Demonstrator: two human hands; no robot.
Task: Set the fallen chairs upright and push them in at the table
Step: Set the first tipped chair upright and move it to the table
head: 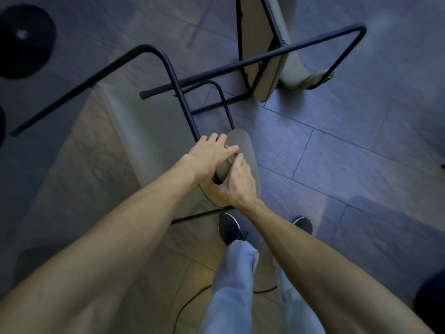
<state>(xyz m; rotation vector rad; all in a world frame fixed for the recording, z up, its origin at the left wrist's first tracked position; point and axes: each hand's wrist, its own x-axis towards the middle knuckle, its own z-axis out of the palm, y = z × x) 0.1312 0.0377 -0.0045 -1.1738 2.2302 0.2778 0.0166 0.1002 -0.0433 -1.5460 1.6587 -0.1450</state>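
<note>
A fallen chair (pixel 144 145) with a pale padded seat and black tube frame lies on its side on the floor before me. My left hand (pixel 209 156) and my right hand (pixel 237 183) both grip the top of its backrest, fingers curled round the edge and the black tube. A second chair (pixel 267 59) of the same kind lies tipped over just beyond it, at the top middle. Its black legs (pixel 313 42) cross over the near chair's leg loop.
Dark grey floor tiles (pixel 349 153) lie all around. A round black table base (pixel 24 39) stands at the top left. My two feet in dark shoes (pixel 230 227) are right behind the near chair. A thin cable (pixel 192 302) runs across the floor by my legs.
</note>
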